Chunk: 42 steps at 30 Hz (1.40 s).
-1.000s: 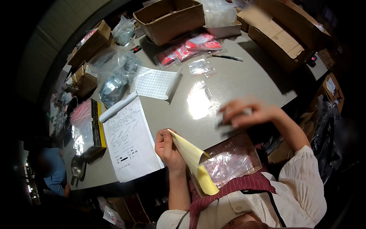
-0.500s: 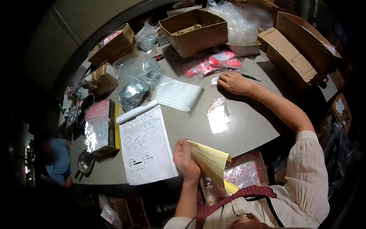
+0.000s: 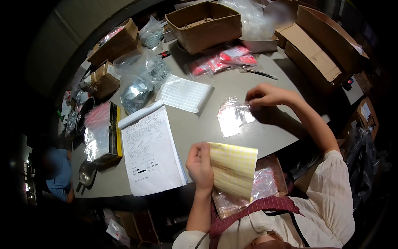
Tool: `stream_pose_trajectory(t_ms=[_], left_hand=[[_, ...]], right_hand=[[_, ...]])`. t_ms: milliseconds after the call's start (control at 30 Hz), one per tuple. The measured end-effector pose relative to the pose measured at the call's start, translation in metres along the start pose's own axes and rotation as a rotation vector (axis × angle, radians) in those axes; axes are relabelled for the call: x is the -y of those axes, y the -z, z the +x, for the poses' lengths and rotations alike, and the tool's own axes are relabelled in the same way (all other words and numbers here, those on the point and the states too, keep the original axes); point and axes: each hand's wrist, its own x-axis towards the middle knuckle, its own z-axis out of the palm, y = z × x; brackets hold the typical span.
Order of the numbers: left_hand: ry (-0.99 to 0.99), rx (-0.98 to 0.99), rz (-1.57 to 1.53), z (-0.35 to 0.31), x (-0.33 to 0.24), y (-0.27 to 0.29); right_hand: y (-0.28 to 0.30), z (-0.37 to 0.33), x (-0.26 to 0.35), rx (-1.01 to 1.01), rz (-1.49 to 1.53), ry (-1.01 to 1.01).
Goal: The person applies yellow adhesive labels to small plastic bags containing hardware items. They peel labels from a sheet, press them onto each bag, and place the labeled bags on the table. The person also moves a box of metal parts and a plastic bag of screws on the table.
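My left hand (image 3: 200, 163) is closed around the left edge of a yellow sheet of small labels (image 3: 234, 166), held up over the table's near edge. My right hand (image 3: 267, 96) pinches the edge of a small clear zip bag (image 3: 245, 112) at the right side of a shiny pile of small clear zip bags (image 3: 229, 122) on the table. A cardboard box of clear bags (image 3: 267, 182) sits below the sheet, partly hidden by it. A white sheet of round labels (image 3: 184, 92) lies beyond the notepad (image 3: 151, 151).
Red-filled plastic bags (image 3: 222, 61) and a pen (image 3: 260, 74) lie farther back. Cardboard boxes (image 3: 205, 29) line the far side. At left are bags of metal parts (image 3: 137, 93), a box of zip bags (image 3: 99, 135) and a metal scoop (image 3: 87, 173). Another person (image 3: 58, 174) is at far left.
My right hand has come nearer from beside the red-filled bags to the pile, with a small zip bag in its fingers. The yellow sheet has swung to face up more.
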Motion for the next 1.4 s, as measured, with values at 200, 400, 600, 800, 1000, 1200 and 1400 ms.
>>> stream_pose_trajectory(t_ms=[200, 400, 600, 800, 1000, 1200, 1400], left_hand=[[-0.120, -0.119, 0.211, -0.007, 0.000, -0.001], [-0.372, -0.060, 0.437, -0.018, 0.005, 0.000], [-0.226, 0.287, 0.300, -0.001, -0.017, 0.002], [-0.158, 0.376, 0.311, 0.009, -0.046, -0.017], [-0.201, 0.518, 0.464, 0.016, -0.031, -0.014], [0.185, 0.380, 0.195, 0.006, -0.019, -0.019], [0.008, 0.293, 0.398, 0.005, -0.007, -0.031]], right_hand=[[-0.047, -0.036, 0.042, -0.003, 0.600, -0.076], [-0.102, -0.075, 0.058, 0.293, 0.857, -0.096], [-0.095, -0.080, 0.066, -0.176, 0.179, 0.264], [-0.097, -0.088, 0.059, -0.318, -0.049, 0.361], [-0.100, -0.086, 0.055, -0.345, -0.062, 0.448], [-0.107, -0.090, 0.042, -0.178, 0.177, 0.277], [-0.095, -0.074, 0.066, -0.403, -0.121, 0.441]])
